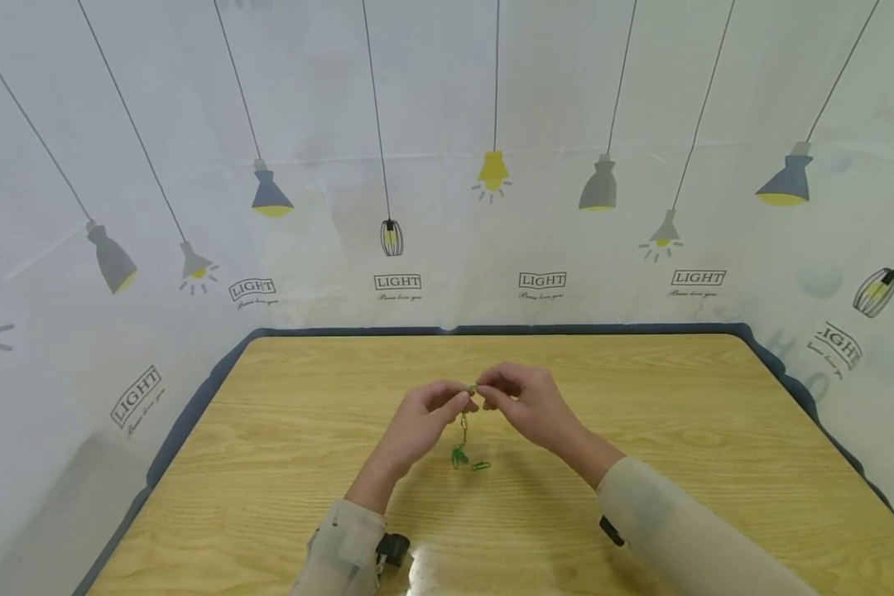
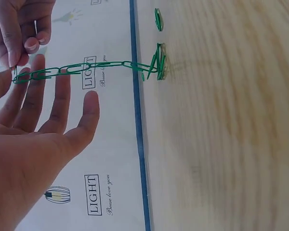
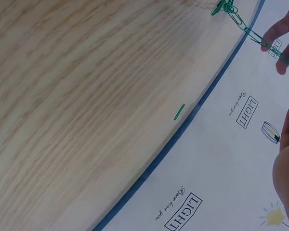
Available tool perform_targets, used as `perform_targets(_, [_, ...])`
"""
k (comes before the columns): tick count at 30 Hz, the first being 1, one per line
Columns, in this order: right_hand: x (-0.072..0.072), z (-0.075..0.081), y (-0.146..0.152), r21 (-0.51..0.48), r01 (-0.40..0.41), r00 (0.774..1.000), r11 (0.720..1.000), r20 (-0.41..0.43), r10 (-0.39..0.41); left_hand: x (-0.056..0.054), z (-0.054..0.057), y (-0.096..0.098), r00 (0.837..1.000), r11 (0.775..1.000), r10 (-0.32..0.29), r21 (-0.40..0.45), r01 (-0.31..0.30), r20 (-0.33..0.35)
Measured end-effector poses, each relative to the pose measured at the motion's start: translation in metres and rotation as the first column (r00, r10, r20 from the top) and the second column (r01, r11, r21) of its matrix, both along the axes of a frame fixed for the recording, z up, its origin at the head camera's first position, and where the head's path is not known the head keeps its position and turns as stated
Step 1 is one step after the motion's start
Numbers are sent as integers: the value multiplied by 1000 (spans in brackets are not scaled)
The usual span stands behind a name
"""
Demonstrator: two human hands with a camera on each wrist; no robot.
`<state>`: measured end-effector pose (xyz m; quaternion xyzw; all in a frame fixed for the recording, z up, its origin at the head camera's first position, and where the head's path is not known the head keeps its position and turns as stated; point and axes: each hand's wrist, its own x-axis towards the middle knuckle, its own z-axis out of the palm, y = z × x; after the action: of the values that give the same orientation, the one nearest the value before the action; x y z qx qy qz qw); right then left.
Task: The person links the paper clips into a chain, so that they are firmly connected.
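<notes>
A chain of green paper clips (image 2: 89, 66) hangs from between my two hands, its lower end bunched on the table. My left hand (image 1: 426, 418) pinches the chain's top clip between thumb and forefinger, the other fingers spread out beside the chain. Close against it, my right hand (image 1: 525, 401) pinches a green paper clip (image 1: 473, 387) at the chain's top end. The right fingertips partly hide where the clips meet. One loose green paper clip (image 1: 480, 466) lies on the table just right of the bunched end.
Both hands are above a wood-grain table (image 1: 268, 463) with a dark blue edge (image 1: 358, 332) along its back. Behind stands a pale wall covering (image 1: 447, 99) printed with hanging lamps. A black wrist camera (image 1: 393, 550) sits at the left sleeve.
</notes>
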<state>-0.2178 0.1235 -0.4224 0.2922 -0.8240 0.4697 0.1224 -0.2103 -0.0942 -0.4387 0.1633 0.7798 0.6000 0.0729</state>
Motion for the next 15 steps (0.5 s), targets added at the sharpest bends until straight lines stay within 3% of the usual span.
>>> perform_targets(5, [-1,-2,-1,-6,-8,1000,1000,-19,8,-1,0,0,999,999,28,15,-29,15])
perform_targets(15, [-1,-3,-1,-8,-33,999,999,-6,32,-1,-1,-1,998,999,-6,44,3,67])
